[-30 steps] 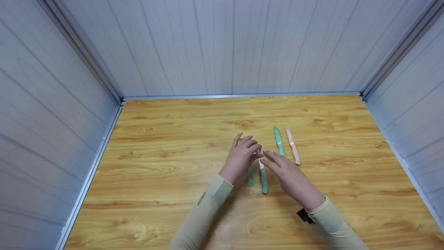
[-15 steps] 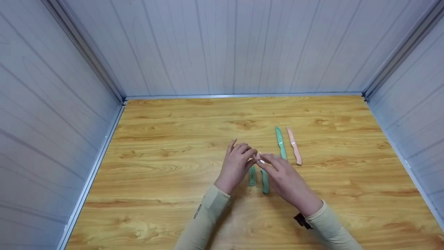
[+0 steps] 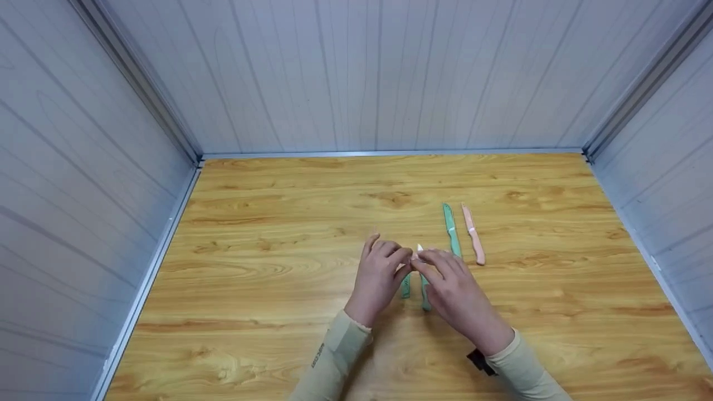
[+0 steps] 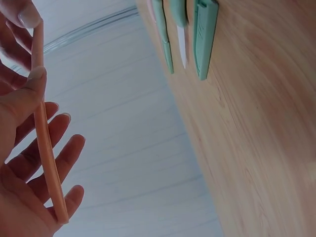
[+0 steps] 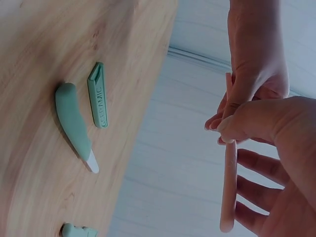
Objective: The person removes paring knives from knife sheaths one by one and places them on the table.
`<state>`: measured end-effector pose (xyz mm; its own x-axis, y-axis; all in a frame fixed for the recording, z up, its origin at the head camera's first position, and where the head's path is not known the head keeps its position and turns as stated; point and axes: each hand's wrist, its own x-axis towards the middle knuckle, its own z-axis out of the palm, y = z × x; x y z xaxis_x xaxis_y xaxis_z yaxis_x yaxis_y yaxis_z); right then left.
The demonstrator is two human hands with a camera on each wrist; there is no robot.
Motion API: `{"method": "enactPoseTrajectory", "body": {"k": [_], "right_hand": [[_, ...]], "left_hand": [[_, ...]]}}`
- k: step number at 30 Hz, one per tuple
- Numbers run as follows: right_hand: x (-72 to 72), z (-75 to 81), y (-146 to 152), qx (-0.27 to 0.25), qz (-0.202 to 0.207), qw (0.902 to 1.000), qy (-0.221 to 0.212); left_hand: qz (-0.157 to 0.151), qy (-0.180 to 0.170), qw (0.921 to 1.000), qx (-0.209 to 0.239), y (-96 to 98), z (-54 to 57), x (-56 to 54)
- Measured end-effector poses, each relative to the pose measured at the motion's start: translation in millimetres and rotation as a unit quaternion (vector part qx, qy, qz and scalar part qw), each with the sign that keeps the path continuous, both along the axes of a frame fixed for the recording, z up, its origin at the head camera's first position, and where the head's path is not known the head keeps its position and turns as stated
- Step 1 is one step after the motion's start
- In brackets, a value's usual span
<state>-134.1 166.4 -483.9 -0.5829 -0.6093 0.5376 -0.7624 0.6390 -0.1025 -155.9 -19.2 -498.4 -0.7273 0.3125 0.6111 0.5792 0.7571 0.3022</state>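
Note:
Both hands meet over a slim pink knife (image 5: 229,182). My right hand (image 3: 457,295) pinches it by thumb and fingertips, its handle lying along the palm in the right wrist view. My left hand (image 3: 379,273) pinches its pink sheath (image 4: 49,163) between thumb and fingers, the other fingers spread behind. The join between knife and sheath is mostly hidden by fingertips. On the table under the hands lies a bare green knife (image 5: 71,116) with a white blade (image 4: 182,47). Beside it is a green sheath (image 5: 98,96) marked "CERAMIC".
Beyond the right hand lie a sheathed green knife (image 3: 450,220) and a sheathed pink knife (image 3: 470,231), side by side. The wood-patterned table (image 3: 267,223) is enclosed by pale panel walls (image 3: 356,78) at the back and both sides.
Both hands have come slightly down toward the person, fingertips staying together on the pink knife. They now cover more of the bare green knife, and its white tip shows beyond the right fingers.

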Motion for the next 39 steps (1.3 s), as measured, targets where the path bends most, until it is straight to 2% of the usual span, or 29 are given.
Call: {"method": "enactPoseTrajectory", "body": {"k": [6, 12, 17, 22, 27, 33, 39], "right_hand": [[1.6, -0.9, -2, -0.026, -0.02, 0.9992, 0.021], [4.0, -1.0, -3, -0.052, -0.039, 0.9978, 0.008], [3.7, -0.7, -3, -0.063, -0.049, 0.9967, 0.016], [2.3, -0.3, -2, -0.074, -0.048, 0.9959, 0.019], [0.4, 1.4, -1, -0.083, -0.045, 0.9956, 0.003], [-2.3, 3.7, -1, -0.121, -0.025, 0.9921, -0.023], [-3.4, 4.9, 3, -0.142, -0.02, 0.9883, -0.052]], "left_hand": [[0.011, 0.019, 0.9997, 0.01, 4.6, 0.6, 7.7], [0.013, 0.038, 0.9991, 0.015, 9.1, 0.4, 14.3], [0.016, 0.049, 0.9985, 0.017, 10.9, 0.0, 18.3], [0.018, 0.047, 0.9985, 0.02, 11.5, 1.1, 21.3], [0.019, 0.048, 0.9984, 0.025, 10.9, 2.8, 21.5], [0.007, 0.038, 0.9988, 0.031, 6.0, 2.6, 19.3], [-0.02, 0.007, 0.9966, 0.08, -4.7, 4.2, 18.7]]}}
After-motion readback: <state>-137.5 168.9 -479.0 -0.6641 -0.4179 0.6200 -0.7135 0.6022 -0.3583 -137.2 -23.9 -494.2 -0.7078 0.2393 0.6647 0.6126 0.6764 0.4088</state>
